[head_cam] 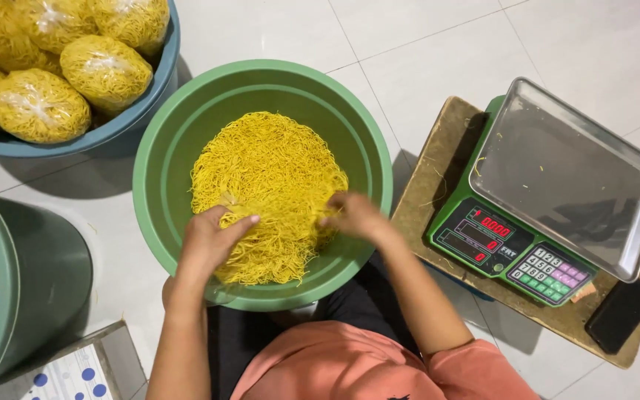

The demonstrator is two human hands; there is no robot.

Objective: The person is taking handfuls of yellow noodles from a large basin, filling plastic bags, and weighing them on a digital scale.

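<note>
A large green basin sits on the tiled floor in front of me, filled with loose thin yellow noodles. My left hand rests on the near left part of the noodle heap, fingers curled into the strands. My right hand presses into the heap's near right edge, fingertips buried among the noodles. Whether either hand has a clump gripped is unclear.
A blue tub with several bagged noodle bundles stands at the upper left. A green digital scale with a steel tray sits on a wooden board at the right, beside a dark phone. A dark green bin stands at the left.
</note>
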